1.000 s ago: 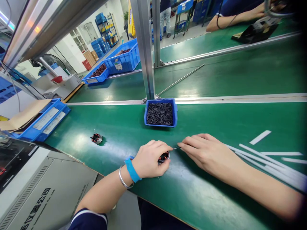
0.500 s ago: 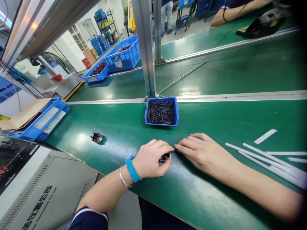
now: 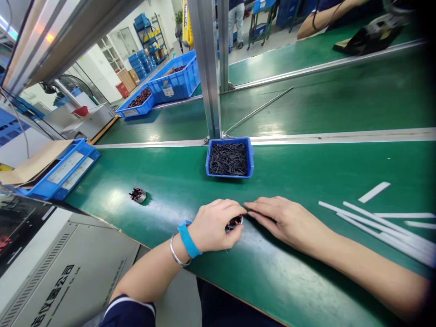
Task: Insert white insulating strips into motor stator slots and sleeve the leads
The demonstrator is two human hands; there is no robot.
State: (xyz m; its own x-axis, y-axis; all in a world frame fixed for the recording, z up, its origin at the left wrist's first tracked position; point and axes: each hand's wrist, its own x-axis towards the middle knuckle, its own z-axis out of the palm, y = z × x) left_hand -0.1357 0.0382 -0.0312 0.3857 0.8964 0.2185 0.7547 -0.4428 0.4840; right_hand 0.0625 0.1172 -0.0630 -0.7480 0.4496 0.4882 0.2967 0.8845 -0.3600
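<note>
My left hand [image 3: 216, 226], wearing a blue wristband and a bangle, is closed around a small motor stator [image 3: 234, 222]. The stator shows copper windings and a metal rim; my fingers cover much of it. My right hand [image 3: 281, 215] reaches in from the right, its fingertips pinched close beside the stator. Whatever those fingertips hold is too small to make out. A second motor stator [image 3: 138, 195] with black pieces standing up from it sits apart on the green table to the left. Beyond my hands stands a blue bin [image 3: 252, 159] full of short black tubes [image 3: 227, 160].
White strips [image 3: 374, 222] lie on the right of the green table [image 3: 170, 168]. A metal post [image 3: 207, 68] rises behind the bin. Blue trays [image 3: 73, 170] with cardboard are at the left edge. Blue crates [image 3: 173, 81] stand farther back, and another person's arm [image 3: 320, 22] rests at upper right.
My right hand has shifted slightly left, and its fingers are drawn closer together beside the stator. My left hand keeps its hold on the stator, nearly still.
</note>
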